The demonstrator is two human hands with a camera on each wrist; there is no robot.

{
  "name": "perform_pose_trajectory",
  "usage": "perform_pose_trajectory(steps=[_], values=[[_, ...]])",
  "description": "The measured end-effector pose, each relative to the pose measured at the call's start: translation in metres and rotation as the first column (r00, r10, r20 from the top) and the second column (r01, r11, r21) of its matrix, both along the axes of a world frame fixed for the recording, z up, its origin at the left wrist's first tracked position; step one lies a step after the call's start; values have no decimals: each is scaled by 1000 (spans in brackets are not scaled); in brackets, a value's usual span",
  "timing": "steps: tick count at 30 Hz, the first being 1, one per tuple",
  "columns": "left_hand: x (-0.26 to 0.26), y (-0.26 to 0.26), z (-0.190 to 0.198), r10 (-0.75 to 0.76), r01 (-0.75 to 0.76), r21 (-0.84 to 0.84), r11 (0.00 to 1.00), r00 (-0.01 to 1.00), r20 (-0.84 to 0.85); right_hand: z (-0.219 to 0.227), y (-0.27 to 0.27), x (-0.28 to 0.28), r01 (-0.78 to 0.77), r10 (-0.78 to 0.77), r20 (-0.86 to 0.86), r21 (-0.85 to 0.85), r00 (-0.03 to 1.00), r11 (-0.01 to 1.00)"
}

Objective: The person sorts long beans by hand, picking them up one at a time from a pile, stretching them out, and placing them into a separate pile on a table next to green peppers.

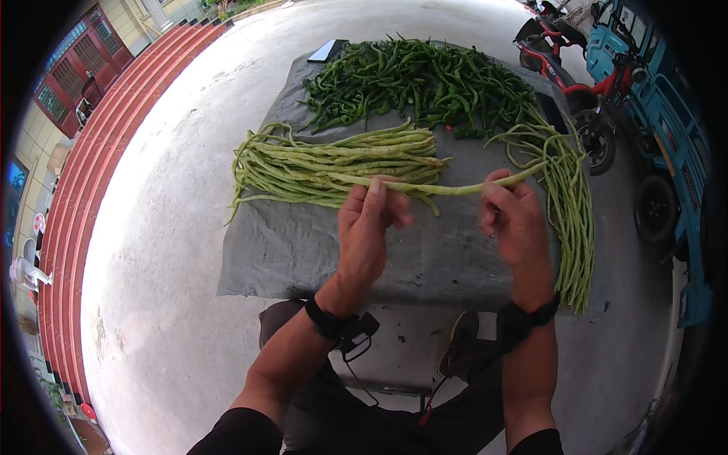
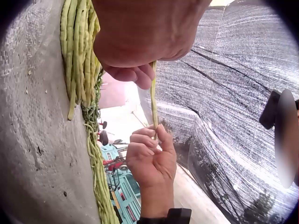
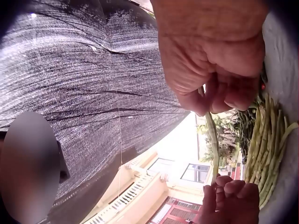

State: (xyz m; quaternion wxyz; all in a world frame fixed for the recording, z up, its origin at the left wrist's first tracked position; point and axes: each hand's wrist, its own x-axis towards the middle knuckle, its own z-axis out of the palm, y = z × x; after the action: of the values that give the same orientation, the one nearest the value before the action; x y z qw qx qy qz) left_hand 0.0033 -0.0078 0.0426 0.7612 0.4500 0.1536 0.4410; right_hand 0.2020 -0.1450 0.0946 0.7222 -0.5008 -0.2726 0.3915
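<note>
A long, pale green yardlong bean (image 1: 447, 189) is stretched nearly level between my two hands, above the grey cloth (image 1: 432, 258). My left hand (image 1: 365, 231) pinches it between thumb and fingers, and its tip sticks out to the left. Farther along, my right hand (image 1: 519, 220) pinches the same bean near its right part. In the left wrist view the bean (image 2: 153, 100) runs straight from one hand to the other. Behind my left hand lies a thick bundle of yardlong beans (image 1: 326, 155). More loose yardlong beans (image 1: 569, 220) drape along the right side, beside my right hand.
A big heap of green chili peppers (image 1: 425, 83) covers the far part of the cloth. A phone-like flat object (image 1: 328, 51) lies at its back left, a dark flat one (image 1: 551, 112) at the right. Red steps (image 1: 114, 174) and a blue three-wheeler (image 1: 660, 129) stand beyond.
</note>
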Motion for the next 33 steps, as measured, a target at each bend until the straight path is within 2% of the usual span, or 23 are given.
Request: perform_pose_trajectory(steps=[6,15,21,33], values=[[-1,3,-5,18,-13,74,997,998,-58,-1,-2,7,-15,15,3,16,1000,1000],[-2,4,-5,27,-21,76,997,996,-80,-2,-2,8,-24,24,2,19,1000,1000],[-2,4,0,65,-65,10,998,997,-28,-3,-4,13,15,-15,30,11,999,1000],[-4,4,1,37,-36,47,998,999,-27,-4,-7,19,23,-24,23,21,999,1000]])
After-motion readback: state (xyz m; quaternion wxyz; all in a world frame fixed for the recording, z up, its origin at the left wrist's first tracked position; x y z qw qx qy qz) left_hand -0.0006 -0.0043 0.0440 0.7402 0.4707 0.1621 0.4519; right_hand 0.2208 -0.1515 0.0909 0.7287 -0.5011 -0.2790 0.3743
